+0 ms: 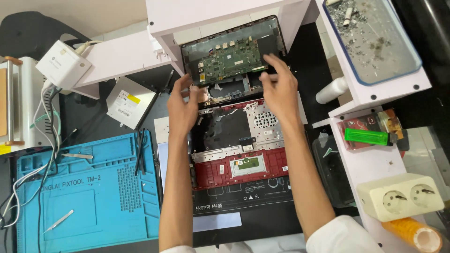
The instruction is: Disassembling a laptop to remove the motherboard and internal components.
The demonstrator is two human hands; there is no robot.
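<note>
We are partway into stripping the opened laptop [239,140], which lies on the dark worktop [262,220] just right of the blue mat [89,187]. At the laptop's far end, the lifted panel with the green circuit board [225,58] leans upright. Our left hand [183,110] and right hand [280,89] flank it, fingers spread loosely, gripping nothing. Freeing it likely calls for a careful two-sided hold.

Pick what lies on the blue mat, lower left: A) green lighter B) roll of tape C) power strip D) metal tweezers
D: thin metal tweezers lie on the blue mat; the green lighter, power strip and roll of tape all sit on the right side.
</note>
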